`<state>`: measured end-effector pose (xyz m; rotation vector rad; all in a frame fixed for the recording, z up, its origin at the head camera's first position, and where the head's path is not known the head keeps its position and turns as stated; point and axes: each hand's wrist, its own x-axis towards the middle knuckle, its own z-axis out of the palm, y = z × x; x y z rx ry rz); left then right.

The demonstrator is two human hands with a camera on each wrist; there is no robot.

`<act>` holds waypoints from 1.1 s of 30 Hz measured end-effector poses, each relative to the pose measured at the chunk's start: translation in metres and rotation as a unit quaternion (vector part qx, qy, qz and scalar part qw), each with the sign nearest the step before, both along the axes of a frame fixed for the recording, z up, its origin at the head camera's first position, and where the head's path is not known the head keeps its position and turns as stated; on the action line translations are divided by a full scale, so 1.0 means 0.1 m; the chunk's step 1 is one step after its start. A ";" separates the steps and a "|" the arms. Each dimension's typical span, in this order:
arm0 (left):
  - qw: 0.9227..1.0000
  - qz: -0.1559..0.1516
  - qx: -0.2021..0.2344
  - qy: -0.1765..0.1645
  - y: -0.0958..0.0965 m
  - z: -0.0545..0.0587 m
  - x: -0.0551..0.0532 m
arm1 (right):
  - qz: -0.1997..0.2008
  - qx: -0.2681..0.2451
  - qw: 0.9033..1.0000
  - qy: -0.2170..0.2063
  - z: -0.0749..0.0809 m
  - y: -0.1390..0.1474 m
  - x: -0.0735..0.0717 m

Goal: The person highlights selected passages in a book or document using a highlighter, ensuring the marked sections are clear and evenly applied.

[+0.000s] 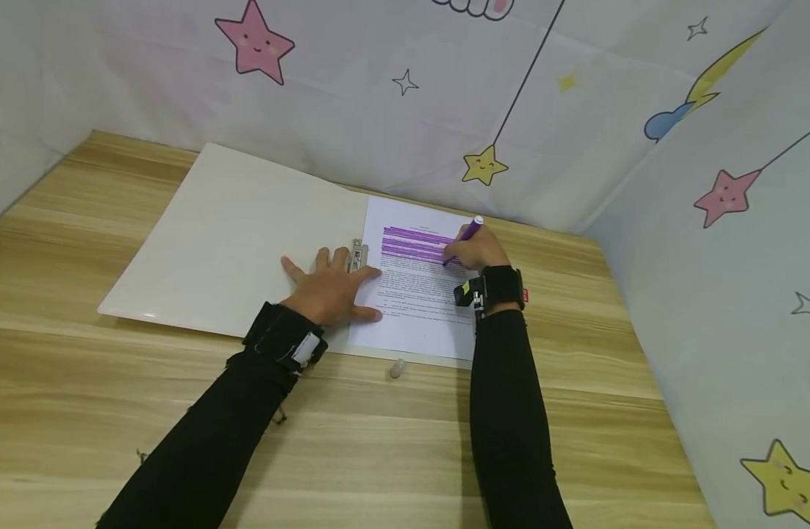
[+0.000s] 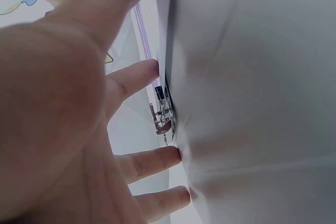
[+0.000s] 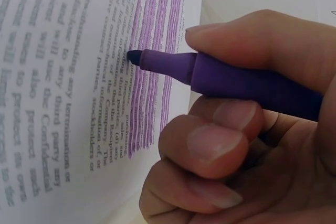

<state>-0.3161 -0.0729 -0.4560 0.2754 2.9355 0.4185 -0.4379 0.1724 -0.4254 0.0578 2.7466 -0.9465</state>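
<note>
My right hand (image 1: 481, 248) grips a purple highlighter (image 3: 252, 85), its dark tip at a line of print on the page in the right wrist view. The printed sheet (image 1: 411, 330) carries several purple-marked lines across its upper part. It lies on the right side of an open white folder (image 1: 206, 228). My left hand (image 1: 328, 290) rests with fingers spread over the folder's middle, thumb and a finger reaching onto the sheet's left edge. Between its fingers shows the metal clip (image 2: 164, 114) of the folder.
A small pale cap-like piece (image 1: 397, 368) lies on the wooden table (image 1: 352, 441) just before the folder's near edge. A white cloth wall (image 1: 378, 125) with printed stars stands behind and at the right.
</note>
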 end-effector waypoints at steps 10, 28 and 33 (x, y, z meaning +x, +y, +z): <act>1.000 0.001 -0.002 0.000 0.03 0.00 0.01 | -0.004 -0.018 1.000 -0.008 0.01 0.11 0.01; 1.000 0.003 0.003 0.003 0.04 0.00 0.04 | -0.015 -0.035 0.999 -0.017 0.02 0.27 0.02; 1.000 0.004 0.002 0.005 0.05 0.01 0.04 | -0.020 -0.030 0.999 -0.022 0.02 0.31 0.01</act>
